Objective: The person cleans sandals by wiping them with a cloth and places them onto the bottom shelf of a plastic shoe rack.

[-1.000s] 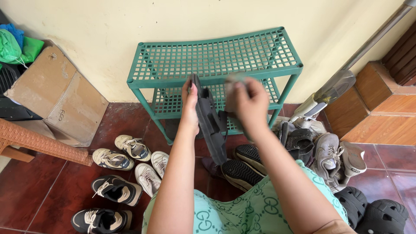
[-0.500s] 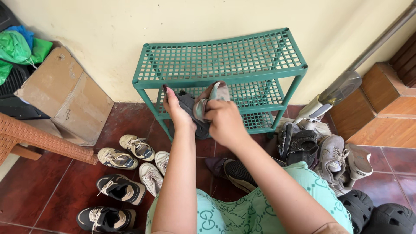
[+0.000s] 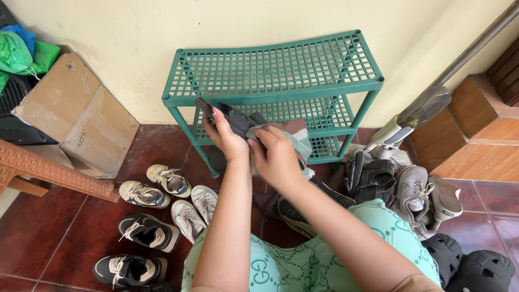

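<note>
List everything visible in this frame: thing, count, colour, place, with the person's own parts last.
Shoe rack: one, green, against the wall.
Dark shoe: one, black, held in front of the rack.
Cloth: one, greyish, pressed on the dark shoe.
Cardboard box: one, brown, floor at left.
Sneakers: six or so, cream and black, floor at left.
Shoe pile: several, grey and black, floor at right.
Vacuum cleaner: one, grey-white, leaning at right.
Plastic bags: green and blue, top left.
Woven chair: partly seen, orange-brown, left edge.
Left hand: grips the dark shoe.
Right hand: holds the cloth.
</note>
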